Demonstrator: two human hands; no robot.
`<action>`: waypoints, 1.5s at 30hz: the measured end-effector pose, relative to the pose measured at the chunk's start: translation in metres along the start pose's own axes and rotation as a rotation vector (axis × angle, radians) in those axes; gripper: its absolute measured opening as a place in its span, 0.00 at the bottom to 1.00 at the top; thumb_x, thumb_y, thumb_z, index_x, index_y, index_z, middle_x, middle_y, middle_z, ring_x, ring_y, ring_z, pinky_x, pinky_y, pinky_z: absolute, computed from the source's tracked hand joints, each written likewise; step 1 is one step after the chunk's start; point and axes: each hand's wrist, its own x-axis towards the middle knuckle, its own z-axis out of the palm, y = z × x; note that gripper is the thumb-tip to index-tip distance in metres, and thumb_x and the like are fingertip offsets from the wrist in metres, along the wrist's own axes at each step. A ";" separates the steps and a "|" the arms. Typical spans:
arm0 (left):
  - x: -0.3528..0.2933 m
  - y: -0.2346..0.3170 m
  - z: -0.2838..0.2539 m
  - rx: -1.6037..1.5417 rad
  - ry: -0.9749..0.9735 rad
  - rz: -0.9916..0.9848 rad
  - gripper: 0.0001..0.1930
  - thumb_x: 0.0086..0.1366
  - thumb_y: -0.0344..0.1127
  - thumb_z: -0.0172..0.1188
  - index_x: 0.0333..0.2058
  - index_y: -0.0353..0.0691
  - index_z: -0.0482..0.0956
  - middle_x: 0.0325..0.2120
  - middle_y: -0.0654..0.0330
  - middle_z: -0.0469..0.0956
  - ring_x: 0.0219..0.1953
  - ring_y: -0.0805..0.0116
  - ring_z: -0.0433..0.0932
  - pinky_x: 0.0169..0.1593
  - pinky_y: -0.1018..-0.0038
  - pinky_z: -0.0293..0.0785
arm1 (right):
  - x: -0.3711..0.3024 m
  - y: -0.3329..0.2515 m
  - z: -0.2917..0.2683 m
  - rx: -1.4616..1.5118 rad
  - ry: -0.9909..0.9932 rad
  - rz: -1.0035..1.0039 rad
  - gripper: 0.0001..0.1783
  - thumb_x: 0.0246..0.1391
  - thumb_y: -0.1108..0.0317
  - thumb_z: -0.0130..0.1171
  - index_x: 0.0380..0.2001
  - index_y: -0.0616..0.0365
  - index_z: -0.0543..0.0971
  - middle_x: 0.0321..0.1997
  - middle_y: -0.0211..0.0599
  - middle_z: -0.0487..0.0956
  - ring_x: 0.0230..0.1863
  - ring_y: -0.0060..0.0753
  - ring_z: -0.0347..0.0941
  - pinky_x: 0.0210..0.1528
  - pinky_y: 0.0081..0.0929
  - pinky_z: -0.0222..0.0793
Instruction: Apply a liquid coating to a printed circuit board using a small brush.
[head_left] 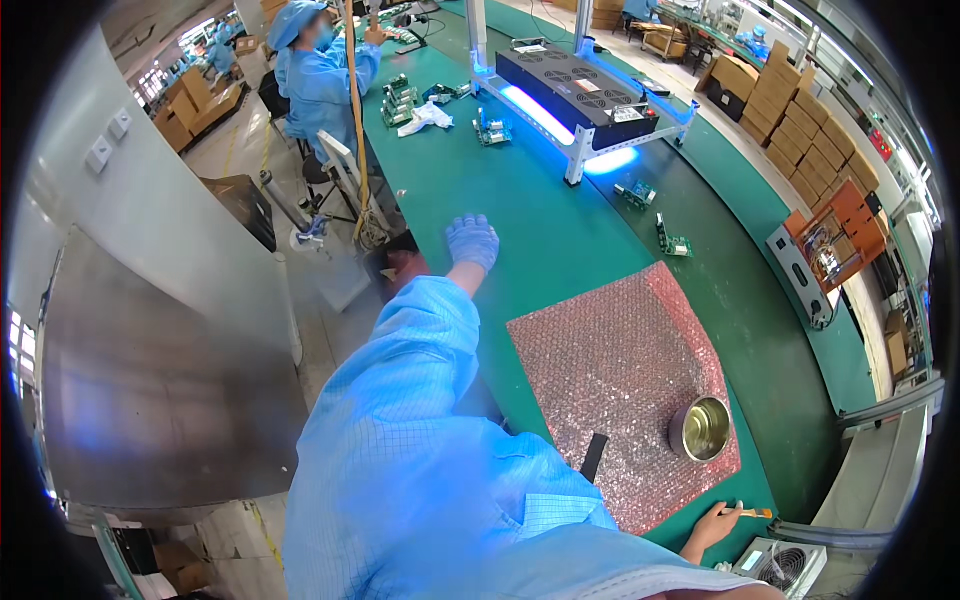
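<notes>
My left hand (472, 242), in a thin bluish glove, rests on the green bench top (455, 185) with its fingers stretched forward and nothing in them. At the lower right, my bare right hand (712, 526) is closed on a slim brush (752, 513) with an orange-yellow body; its bristles are too small to make out. Between the hands lies a sheet of pink bubble wrap (600, 350). A round metal bowl (700, 428) with a pale yellowish inside stands on the wrap, near my right hand. A black strip (594, 458) lies at the wrap's near edge.
Ahead, a black fan unit (575, 92) on a metal frame casts blue-violet light. Several green circuit boards (400, 100) lie beyond my left hand; another board (673, 238) is right of it. A grey fan box (780, 565) sits at the near right. A co-worker (320, 75) is at the far left.
</notes>
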 end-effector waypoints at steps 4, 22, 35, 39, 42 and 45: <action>0.001 0.002 -0.004 0.010 0.015 -0.001 0.19 0.62 0.44 0.45 0.47 0.43 0.73 0.49 0.53 0.70 0.54 0.53 0.66 0.55 0.55 0.60 | 0.001 0.006 0.004 -0.003 0.015 -0.011 0.27 0.57 0.63 0.48 0.56 0.68 0.65 0.50 0.56 0.72 0.47 0.54 0.70 0.48 0.42 0.65; 0.008 -0.008 0.028 -0.124 0.088 0.004 0.20 0.62 0.44 0.45 0.49 0.41 0.70 0.52 0.51 0.69 0.58 0.55 0.65 0.60 0.56 0.56 | 0.001 0.003 0.005 -0.105 0.048 -0.007 0.27 0.58 0.57 0.43 0.57 0.63 0.66 0.48 0.53 0.74 0.44 0.53 0.71 0.44 0.45 0.66; 0.009 -0.009 0.030 -0.127 0.081 0.007 0.19 0.62 0.44 0.45 0.49 0.42 0.70 0.51 0.52 0.69 0.58 0.55 0.64 0.59 0.57 0.56 | 0.039 0.083 0.067 0.151 0.181 -0.142 0.26 0.54 0.60 0.52 0.53 0.66 0.68 0.42 0.58 0.74 0.39 0.49 0.72 0.40 0.40 0.68; 0.009 -0.008 0.029 -0.132 0.099 0.003 0.20 0.62 0.44 0.45 0.49 0.42 0.70 0.51 0.52 0.69 0.58 0.55 0.64 0.59 0.57 0.56 | 0.039 0.077 0.061 0.147 0.181 -0.150 0.26 0.54 0.60 0.52 0.52 0.67 0.68 0.41 0.59 0.74 0.39 0.50 0.72 0.40 0.41 0.68; 0.008 -0.008 0.028 -0.132 0.085 0.004 0.20 0.62 0.44 0.45 0.50 0.42 0.70 0.51 0.52 0.69 0.58 0.55 0.64 0.59 0.57 0.56 | 0.039 0.072 0.057 0.142 0.179 -0.155 0.26 0.53 0.61 0.53 0.52 0.67 0.68 0.41 0.59 0.74 0.39 0.51 0.72 0.41 0.41 0.68; 0.007 -0.008 0.026 -0.136 0.074 0.002 0.20 0.62 0.44 0.45 0.49 0.42 0.70 0.51 0.52 0.69 0.58 0.55 0.64 0.59 0.57 0.56 | 0.039 0.070 0.055 0.144 0.174 -0.160 0.26 0.53 0.61 0.53 0.52 0.68 0.68 0.41 0.60 0.74 0.39 0.52 0.72 0.41 0.42 0.68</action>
